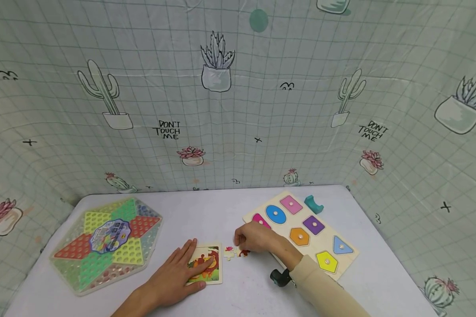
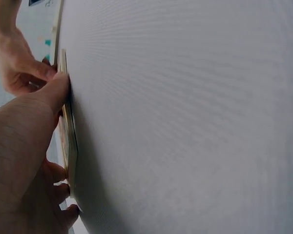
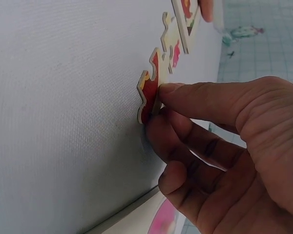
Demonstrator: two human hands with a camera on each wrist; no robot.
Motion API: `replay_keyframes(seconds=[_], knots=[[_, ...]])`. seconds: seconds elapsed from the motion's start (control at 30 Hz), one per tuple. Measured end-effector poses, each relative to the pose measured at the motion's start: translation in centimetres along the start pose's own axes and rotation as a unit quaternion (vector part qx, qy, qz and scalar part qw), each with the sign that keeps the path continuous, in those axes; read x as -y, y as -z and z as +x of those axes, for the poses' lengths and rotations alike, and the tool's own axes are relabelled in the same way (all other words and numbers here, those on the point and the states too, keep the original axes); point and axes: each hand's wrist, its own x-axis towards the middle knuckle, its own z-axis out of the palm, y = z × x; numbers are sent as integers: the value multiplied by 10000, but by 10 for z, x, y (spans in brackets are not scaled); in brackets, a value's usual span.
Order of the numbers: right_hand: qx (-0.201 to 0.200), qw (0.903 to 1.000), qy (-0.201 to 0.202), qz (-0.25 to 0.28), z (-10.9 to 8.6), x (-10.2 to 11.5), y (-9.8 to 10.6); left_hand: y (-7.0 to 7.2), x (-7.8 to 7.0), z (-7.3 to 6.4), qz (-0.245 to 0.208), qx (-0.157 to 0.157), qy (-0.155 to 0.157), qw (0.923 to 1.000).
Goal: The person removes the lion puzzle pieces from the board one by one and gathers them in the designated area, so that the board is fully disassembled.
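Note:
My left hand [image 1: 176,275] lies spread over a small framed jigsaw puzzle [image 1: 221,266] with an animal picture, its fingers straight across the board. In the left wrist view the thumb is along the edge of the puzzle frame [image 2: 72,151]. Just right of the frame, my right hand [image 1: 258,237] pinches a jigsaw piece [image 3: 149,92] with a red-brown print between thumb and fingers, low over the table. A second, cream jigsaw piece [image 1: 229,253] with a pink print lies between the frame and the pinched piece.
A wooden shape board [image 1: 307,213] with knobbed pieces lies under and beyond my right forearm. Behind it sits a teal curved block [image 1: 314,204]. A black object [image 1: 279,277] is beside the right sleeve. The hexagonal Chinese checkers box [image 1: 107,244] occupies the left side.

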Motion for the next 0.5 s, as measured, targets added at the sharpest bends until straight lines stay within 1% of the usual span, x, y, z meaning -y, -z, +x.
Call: replay_keyframes(seconds=[0.13, 0.27, 0.5], knots=[[-116, 9998, 93, -128, 1, 2, -1, 0, -1, 0, 6, 30, 2, 10000], [-274, 9989, 346, -160, 2, 11, -2, 1, -2, 1, 83, 30, -18, 10000], [-129, 9979, 633, 23, 10, 30, -11, 3, -1, 1, 69, 55, -52, 9999]])
